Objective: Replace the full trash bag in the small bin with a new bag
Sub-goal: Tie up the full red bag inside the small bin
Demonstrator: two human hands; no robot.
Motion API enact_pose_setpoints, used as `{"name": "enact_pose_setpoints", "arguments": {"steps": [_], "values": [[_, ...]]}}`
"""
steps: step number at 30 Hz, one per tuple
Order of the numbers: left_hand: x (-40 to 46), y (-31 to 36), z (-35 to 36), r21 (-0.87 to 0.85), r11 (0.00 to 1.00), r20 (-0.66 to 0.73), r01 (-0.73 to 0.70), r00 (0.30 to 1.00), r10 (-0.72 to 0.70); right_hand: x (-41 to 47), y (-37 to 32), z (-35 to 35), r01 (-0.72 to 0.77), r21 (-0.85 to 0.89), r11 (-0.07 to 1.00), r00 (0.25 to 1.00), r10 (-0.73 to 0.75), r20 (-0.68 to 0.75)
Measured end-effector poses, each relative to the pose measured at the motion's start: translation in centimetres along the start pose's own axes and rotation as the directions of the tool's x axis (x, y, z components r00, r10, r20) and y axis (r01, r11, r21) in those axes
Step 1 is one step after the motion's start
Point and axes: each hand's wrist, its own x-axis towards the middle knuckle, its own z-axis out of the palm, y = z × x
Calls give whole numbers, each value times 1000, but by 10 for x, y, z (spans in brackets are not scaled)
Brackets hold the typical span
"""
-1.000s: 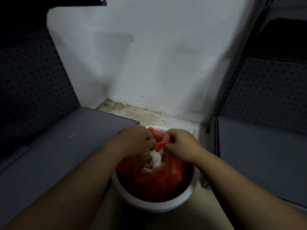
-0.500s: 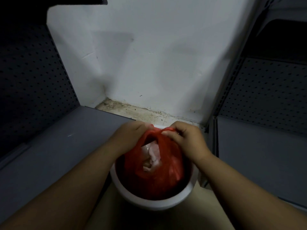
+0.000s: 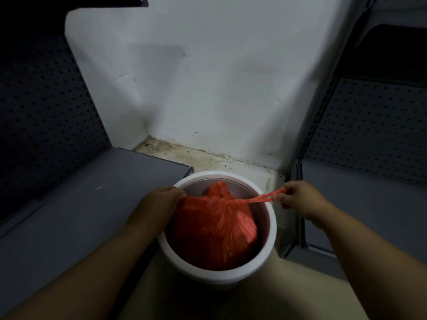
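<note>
A small round white bin (image 3: 221,277) stands on the floor in front of a white wall. Inside it sits a full red trash bag (image 3: 215,234), its top gathered into a knot near the middle. My left hand (image 3: 159,202) is at the bin's left rim, fingers closed on one handle strip of the bag. My right hand (image 3: 298,198) is past the right rim and pinches the other handle strip, which is stretched taut from the knot. The white rubbish inside the bag is hidden.
Grey metal shelves flank the bin: a low shelf board (image 3: 76,204) on the left and another (image 3: 360,197) on the right, both with dark pegboard backs. A dirty floor strip (image 3: 196,155) runs along the wall behind the bin.
The hands were together over the bag's open top, working its handles. They have moved apart to the left and right, drawing the handles tight, and the bag's top is closed in a knot.
</note>
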Motion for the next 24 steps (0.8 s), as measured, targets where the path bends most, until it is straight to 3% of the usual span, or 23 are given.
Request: {"name": "enact_pose_setpoints", "arguments": {"steps": [3,7,8,10,12,13,16,19,21,24], "values": [[5,9,-4,-82,997,-77,14,997,-20,6,-6,-4,-99,256,962,989,66,134],[11,21,1,-398,902,-116,166,967,-229,4,-18,3,-326,559,763,907,85,413],[12,23,3,-496,838,-79,229,949,-306,3,-21,7,-371,619,692,887,67,456],[15,25,8,-754,583,61,302,917,-395,4,-22,12,-428,702,569,850,-11,527],[15,28,15,-906,292,193,307,912,-361,5,-23,17,-435,721,539,822,-89,563],[14,31,17,-924,216,232,316,911,-342,5,-24,19,-424,709,564,808,-119,578],[14,36,22,-919,221,248,327,914,-320,6,-28,23,-303,604,738,799,-149,582],[15,41,24,-908,272,219,319,914,-341,7,-33,25,-16,381,924,845,-192,500],[15,44,26,-909,315,163,274,927,-338,7,-34,28,125,279,952,862,-243,445],[17,47,31,-929,320,96,186,956,-277,5,-37,36,179,353,918,892,-303,335]]}}
